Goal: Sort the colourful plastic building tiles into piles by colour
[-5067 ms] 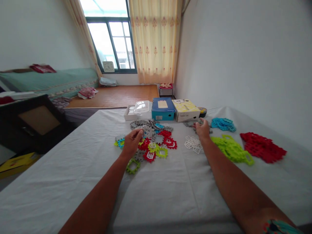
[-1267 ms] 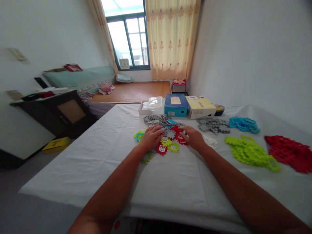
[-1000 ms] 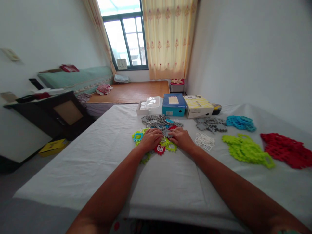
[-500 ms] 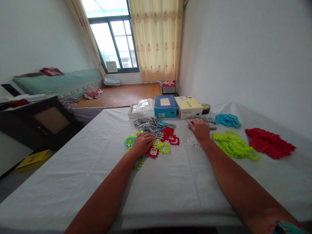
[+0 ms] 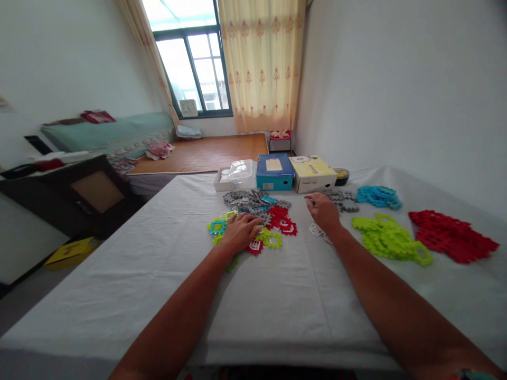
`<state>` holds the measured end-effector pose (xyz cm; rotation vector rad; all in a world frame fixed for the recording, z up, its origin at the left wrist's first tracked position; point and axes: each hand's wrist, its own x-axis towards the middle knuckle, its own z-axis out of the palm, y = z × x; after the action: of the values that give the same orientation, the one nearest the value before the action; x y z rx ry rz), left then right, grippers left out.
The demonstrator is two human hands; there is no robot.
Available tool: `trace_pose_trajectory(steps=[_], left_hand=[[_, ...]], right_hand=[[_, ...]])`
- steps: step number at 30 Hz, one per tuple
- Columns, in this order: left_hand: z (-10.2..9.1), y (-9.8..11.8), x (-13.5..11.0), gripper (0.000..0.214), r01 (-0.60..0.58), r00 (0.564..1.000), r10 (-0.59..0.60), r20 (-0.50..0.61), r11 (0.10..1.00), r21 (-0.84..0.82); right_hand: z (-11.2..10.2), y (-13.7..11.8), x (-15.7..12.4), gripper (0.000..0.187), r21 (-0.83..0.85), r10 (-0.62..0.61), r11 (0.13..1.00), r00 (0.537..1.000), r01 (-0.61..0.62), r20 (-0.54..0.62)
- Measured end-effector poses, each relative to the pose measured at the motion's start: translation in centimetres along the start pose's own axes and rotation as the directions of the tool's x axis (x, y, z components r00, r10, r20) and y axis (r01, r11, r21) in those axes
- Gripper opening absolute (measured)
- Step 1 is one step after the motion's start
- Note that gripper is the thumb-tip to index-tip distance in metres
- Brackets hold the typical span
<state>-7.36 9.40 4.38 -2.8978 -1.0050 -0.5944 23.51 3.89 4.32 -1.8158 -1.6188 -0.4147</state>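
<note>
On a mixed pile of plastic building pieces lies my left hand [image 5: 242,232], its fingers apart and resting on the pieces. Around it are a blue frame piece [image 5: 217,227], a green frame piece [image 5: 273,239], red pieces [image 5: 279,216] and a white window piece [image 5: 254,245]. Grey pieces [image 5: 242,199] lie at the back of this pile. My right hand [image 5: 324,212] is over the cloth further right, fingers curled together; what they hold, if anything, is too small to make out. White window pieces [image 5: 316,229] lie partly under it, and a grey pile [image 5: 344,200] sits just behind.
Sorted piles lie to the right: blue pieces [image 5: 379,197], green pieces [image 5: 386,238] and red pieces [image 5: 451,235]. Along the back edge stand a clear plastic container [image 5: 242,172], a blue box [image 5: 275,174] and a yellow-white box [image 5: 312,174]. A white cloth [image 5: 269,306] covers the table.
The whole view has shifted slightly, so things appear further right. My left hand's fingers have spread a little over the mixed pile. My right hand stays near the white pieces and covers more of them.
</note>
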Motion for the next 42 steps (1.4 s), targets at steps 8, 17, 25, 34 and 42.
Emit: trace_pose_trajectory(steps=[8,17,25,34,42], left_hand=[[0.5,0.4,0.2,0.034,-0.058,0.998,0.060,0.013,0.993,-0.099],[0.0,0.2,0.3,0.027,-0.216,0.976,0.214,-0.032,0.955,-0.202],[-0.1,-1.3,0.0,0.027,-0.146,0.981,0.120,-0.149,0.972,-0.182],[-0.3,-1.3,0.1,0.025,-0.119,0.986,0.099,-0.136,0.982,-0.144],[-0.3,-3.8,-0.2,0.026,0.142,0.944,-0.170,-0.283,0.983,-0.116]], right_hand=[[2.2,-7.3,-2.3,0.034,0.213,-0.349,0.931,0.897,0.298,0.272],[2.3,-8.0,-2.5,0.053,0.404,-0.270,0.905,0.912,0.131,0.310],[1.5,-5.7,-1.0,0.020,0.633,-0.027,0.754,0.955,-0.175,0.296],[-0.1,5.6,1.6,0.030,-0.018,0.235,0.971,0.970,-0.236,-0.062],[0.5,4.8,0.5,0.041,-0.239,0.159,0.961,0.985,-0.139,0.064]])
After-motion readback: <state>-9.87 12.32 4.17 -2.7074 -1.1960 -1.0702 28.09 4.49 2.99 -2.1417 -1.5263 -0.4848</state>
